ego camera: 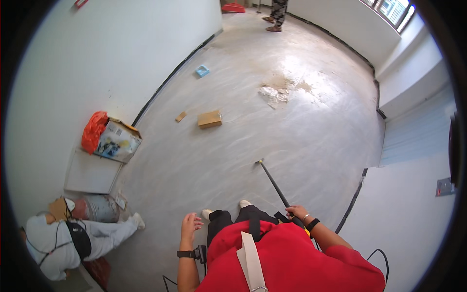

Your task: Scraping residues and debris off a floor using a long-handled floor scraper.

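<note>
My right hand (pixel 298 212) is closed around a long black pole tool (pixel 274 184) with yellow parts. Its small dark head (pixel 258 161) rests on the grey floor in front of me, and its thicker rear end runs back along my right side. What kind of tool it is I cannot tell. Held out in front of my body, my left hand (pixel 191 223) has its fingers loosely apart and nothing in it. Farther forward on the floor lie a brown cardboard box (pixel 209 119) and a small cardboard piece (pixel 181 116).
Crumpled plastic film (pixel 270 95) lies by scattered dust. A blue tray-like item (pixel 202 71) is near the left wall. At left are a printed carton (pixel 118 140), a red bag (pixel 93 132), a metal drum (pixel 102 208) and a person (pixel 62 237). Another person (pixel 279 14) stands far ahead.
</note>
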Demonstrator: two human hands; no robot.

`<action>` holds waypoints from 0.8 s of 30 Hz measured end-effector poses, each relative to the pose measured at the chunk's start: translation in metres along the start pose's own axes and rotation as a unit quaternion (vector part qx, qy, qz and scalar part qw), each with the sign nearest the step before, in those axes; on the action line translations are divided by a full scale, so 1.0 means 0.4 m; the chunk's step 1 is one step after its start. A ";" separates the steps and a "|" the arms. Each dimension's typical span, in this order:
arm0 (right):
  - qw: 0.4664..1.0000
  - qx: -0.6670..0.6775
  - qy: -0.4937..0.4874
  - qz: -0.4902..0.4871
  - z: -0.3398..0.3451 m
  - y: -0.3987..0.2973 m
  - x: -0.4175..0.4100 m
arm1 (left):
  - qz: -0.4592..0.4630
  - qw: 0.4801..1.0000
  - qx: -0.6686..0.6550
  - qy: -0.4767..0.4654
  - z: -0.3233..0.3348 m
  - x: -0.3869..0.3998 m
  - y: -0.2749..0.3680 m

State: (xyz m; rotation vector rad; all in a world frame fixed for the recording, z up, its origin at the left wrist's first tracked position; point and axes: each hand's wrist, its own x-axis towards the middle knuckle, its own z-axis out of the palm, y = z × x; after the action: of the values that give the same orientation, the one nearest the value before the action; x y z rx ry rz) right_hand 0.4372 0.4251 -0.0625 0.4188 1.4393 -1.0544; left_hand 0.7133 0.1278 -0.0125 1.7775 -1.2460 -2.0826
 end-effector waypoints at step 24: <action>0.976 0.197 0.086 -0.043 0.151 -0.475 0.346 | -0.002 0.883 0.250 -0.397 0.496 0.386 0.471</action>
State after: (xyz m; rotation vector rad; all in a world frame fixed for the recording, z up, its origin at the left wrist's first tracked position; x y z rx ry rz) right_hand 0.2977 0.2334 -0.1149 0.7533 1.4084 -1.4088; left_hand 0.4205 0.0135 -0.0147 0.9990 -2.1258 -2.8005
